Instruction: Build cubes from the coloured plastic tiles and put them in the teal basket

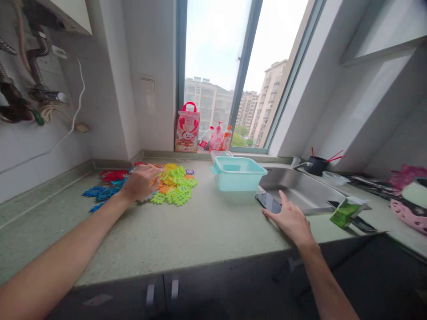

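Note:
A heap of interlocking plastic building pieces (pixel 173 184) lies on the speckled green countertop (pixel 187 231), with yellow-green, orange and yellow pieces on the right and blue and red ones on the left. My left hand (pixel 140 182) is over the heap's near side, its fingertips curled down among the pieces. Whether it grips one is hidden. My right hand (pixel 290 221) rests with fingers apart at the counter's front, against a black smartphone (pixel 268 202) lying by the sink edge. A teal plastic basket (pixel 236 174) stands between the heap and the sink.
A steel sink (pixel 298 189) with a tap (pixel 302 164) lies right of the basket. A green carton (pixel 345 212) sits beyond it. Bottles and a red-handled bag (pixel 187 127) stand on the window sill. Pipes and a white cable (pixel 78 98) run along the left wall.

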The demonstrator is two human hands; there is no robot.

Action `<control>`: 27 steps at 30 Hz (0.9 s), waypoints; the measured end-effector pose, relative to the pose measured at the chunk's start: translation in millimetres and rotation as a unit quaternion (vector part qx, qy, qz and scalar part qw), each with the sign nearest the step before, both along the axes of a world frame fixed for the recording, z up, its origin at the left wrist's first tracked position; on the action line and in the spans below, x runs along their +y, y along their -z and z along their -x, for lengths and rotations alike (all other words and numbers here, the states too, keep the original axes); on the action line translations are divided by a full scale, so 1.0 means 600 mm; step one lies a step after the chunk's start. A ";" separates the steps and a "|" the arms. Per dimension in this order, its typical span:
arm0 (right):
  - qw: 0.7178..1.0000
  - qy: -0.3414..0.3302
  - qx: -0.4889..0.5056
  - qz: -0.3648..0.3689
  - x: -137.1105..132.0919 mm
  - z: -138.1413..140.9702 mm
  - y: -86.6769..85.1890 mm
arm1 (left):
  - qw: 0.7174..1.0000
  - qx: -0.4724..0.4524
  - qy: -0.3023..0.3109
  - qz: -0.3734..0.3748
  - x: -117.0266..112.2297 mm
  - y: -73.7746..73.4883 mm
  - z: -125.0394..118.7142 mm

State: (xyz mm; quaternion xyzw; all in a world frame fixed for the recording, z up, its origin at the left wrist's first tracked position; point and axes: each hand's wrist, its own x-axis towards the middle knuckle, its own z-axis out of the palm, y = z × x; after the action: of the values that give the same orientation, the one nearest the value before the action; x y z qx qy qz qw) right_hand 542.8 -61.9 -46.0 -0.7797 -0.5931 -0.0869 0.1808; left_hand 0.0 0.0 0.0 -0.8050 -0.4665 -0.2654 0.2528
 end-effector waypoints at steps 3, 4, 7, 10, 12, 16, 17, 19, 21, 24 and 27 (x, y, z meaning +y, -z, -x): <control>1.000 0.006 -0.015 0.003 -0.003 0.005 -0.006 | 0.997 -0.036 -0.059 0.027 0.005 0.014 0.025; 1.000 0.006 -0.021 0.008 -0.002 0.003 -0.007 | 0.996 -0.052 -0.071 0.031 0.002 0.010 0.027; 0.999 0.000 -0.037 0.035 0.007 -0.006 -0.009 | 0.993 -0.060 -0.084 0.051 -0.004 0.000 0.020; 0.997 0.003 -0.039 0.059 0.011 -0.007 -0.011 | 0.993 -0.030 -0.082 0.085 0.000 0.009 0.011; 0.997 0.010 -0.044 0.062 0.007 0.001 -0.014 | 0.991 -0.005 -0.079 0.112 0.007 0.024 0.006; 0.997 0.029 -0.060 0.034 -0.007 0.031 -0.016 | 0.985 0.012 -0.087 0.146 0.019 0.048 -0.002; 0.997 0.027 -0.064 0.024 -0.011 0.040 -0.016 | 0.984 0.012 -0.089 0.152 0.022 0.052 -0.004; 0.997 0.017 -0.068 0.011 -0.016 0.057 -0.016 | 0.982 0.014 -0.096 0.161 0.025 0.055 -0.007; 0.998 0.010 -0.065 0.009 -0.017 0.068 -0.016 | 0.981 0.019 -0.105 0.164 0.027 0.055 -0.008; 0.998 0.008 -0.055 0.016 -0.014 0.070 -0.014 | 0.980 0.015 -0.111 0.162 0.029 0.054 -0.007; 0.998 0.013 -0.056 0.024 -0.012 0.060 -0.008 | 0.981 0.003 -0.115 0.154 0.031 0.054 -0.005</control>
State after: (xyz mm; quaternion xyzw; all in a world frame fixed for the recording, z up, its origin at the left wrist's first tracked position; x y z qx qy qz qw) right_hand 507.0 -69.0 -41.2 -0.7852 -0.5942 -0.1188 0.1273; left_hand 3.3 18.7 -32.5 -0.7760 -0.5904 -0.1573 0.1563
